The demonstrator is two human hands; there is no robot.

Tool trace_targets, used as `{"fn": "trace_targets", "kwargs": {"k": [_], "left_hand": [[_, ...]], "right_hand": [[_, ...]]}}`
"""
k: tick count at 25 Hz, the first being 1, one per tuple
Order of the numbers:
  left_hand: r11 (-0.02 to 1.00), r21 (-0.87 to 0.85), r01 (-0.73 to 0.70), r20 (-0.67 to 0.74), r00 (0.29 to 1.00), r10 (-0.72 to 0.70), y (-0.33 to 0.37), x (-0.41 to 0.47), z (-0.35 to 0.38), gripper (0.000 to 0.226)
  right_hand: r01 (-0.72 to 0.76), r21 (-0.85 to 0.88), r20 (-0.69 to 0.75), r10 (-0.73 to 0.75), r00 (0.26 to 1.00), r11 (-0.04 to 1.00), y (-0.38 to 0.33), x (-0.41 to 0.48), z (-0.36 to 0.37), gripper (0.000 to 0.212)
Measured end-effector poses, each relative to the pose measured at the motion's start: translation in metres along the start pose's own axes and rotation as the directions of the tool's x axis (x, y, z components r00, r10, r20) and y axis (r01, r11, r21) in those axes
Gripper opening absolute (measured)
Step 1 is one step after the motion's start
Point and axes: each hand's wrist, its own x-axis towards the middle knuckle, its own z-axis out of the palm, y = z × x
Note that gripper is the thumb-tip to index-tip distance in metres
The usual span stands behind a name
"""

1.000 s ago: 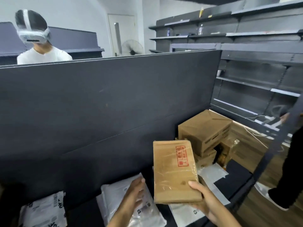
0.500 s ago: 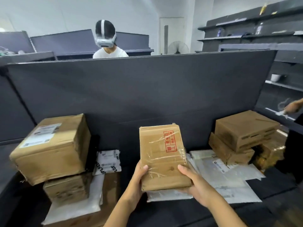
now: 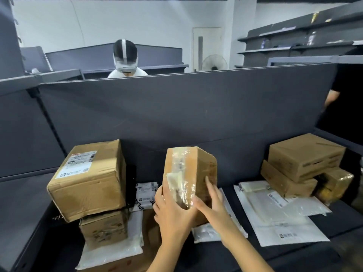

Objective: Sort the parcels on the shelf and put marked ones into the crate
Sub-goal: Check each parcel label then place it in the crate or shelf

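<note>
The left hand (image 3: 172, 211) grips the lower left edge of a small brown cardboard parcel wrapped in clear tape (image 3: 189, 181), thumb pressed on the taped face and fingers curled behind. The right hand (image 3: 211, 203) lies flat against the parcel's right side with its fingers extended and close together, supporting rather than pinching. The parcel is held upright above the dark shelf (image 3: 294, 254), clear of the white poly mailers (image 3: 275, 209) lying beneath it.

Half a second ago the parcel faced the camera with a red printed stamp visible at its upper right. It has since been rotated about its vertical axis: a taped side and an edge now face the camera, and the stamp is out of view. The rotation indicates inspection of further faces. Given the stamp seen earlier, the parcel probably qualifies as marked and belongs in the crate.

No crate is visible in this view. To the left stands a large brown carton with a white shipping label (image 3: 88, 179); to the right, a stack of brown boxes (image 3: 302, 163).
</note>
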Motion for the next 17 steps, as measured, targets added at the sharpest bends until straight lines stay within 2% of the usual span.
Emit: {"fn": "trace_targets", "kwargs": {"k": [2, 3, 4, 5, 6, 8, 10, 12, 13, 14, 15, 17], "left_hand": [[0.996, -0.063, -0.061, 0.027, 0.998, 0.063, -0.004, -0.005, 0.0, 0.109], [0.982, -0.168, -0.09, 0.052, 0.994, 0.1, -0.006, -0.004, -0.002, 0.098], [0.955, -0.272, -0.116, 0.071, 0.988, 0.14, -0.008, -0.001, -0.007, 0.076], [0.932, -0.342, -0.121, 0.101, 0.981, 0.165, -0.007, 0.002, -0.011, 0.053], [0.913, -0.388, -0.129, 0.135, 0.972, 0.194, -0.006, 0.007, -0.014, 0.043], [0.923, -0.342, -0.178, 0.121, 0.965, 0.231, 0.0, 0.014, -0.018, 0.055], [0.964, -0.196, -0.18, 0.007, 0.983, 0.185, 0.004, 0.02, -0.019, 0.062], [0.998, -0.054, 0.012, 0.047, 0.999, -0.01, 0.007, 0.028, -0.021, 0.098], [0.993, -0.09, 0.075, 0.13, 0.989, -0.063, 0.005, 0.033, -0.023, 0.108], [0.979, -0.17, 0.113, 0.2, 0.977, -0.078, 0.0, 0.037, -0.023, 0.103], [0.962, -0.235, 0.136, 0.242, 0.967, -0.078, -0.002, 0.038, -0.024, 0.089], [0.947, -0.309, 0.089, 0.196, 0.98, -0.028, -0.008, 0.039, -0.024, 0.054]], "right_hand": [[-0.03, 0.152, 0.002, 0.03, 1.0, 0.988, 0.0, 0.004, 0.002, 0.11], [-0.051, 0.283, 0.015, 0.048, 0.999, 0.958, 0.003, 0.007, -0.001, 0.103], [-0.071, 0.417, 0.037, 0.061, 0.997, 0.906, 0.008, 0.01, -0.004, 0.092], [-0.103, 0.542, 0.064, 0.081, 0.995, 0.834, 0.014, 0.011, -0.007, 0.079], [-0.139, 0.645, 0.103, 0.094, 0.99, 0.752, 0.02, 0.011, -0.008, 0.069], [-0.173, 0.757, 0.171, 0.066, 0.983, 0.63, 0.031, 0.011, -0.008, 0.06], [-0.186, 0.805, 0.189, 0.055, 0.98, 0.564, 0.037, 0.016, -0.01, 0.059], [-0.198, 0.856, 0.18, 0.084, 0.98, 0.477, 0.038, 0.02, -0.012, 0.059], [-0.202, 0.869, 0.174, 0.102, 0.979, 0.451, 0.037, 0.021, -0.014, 0.058], [-0.201, 0.868, 0.161, 0.126, 0.979, 0.454, 0.035, 0.023, -0.016, 0.056], [-0.192, 0.85, 0.133, 0.152, 0.979, 0.49, 0.033, 0.025, -0.019, 0.055], [-0.146, 0.741, 0.026, 0.189, 0.982, 0.655, 0.029, 0.029, -0.027, 0.059]]}}
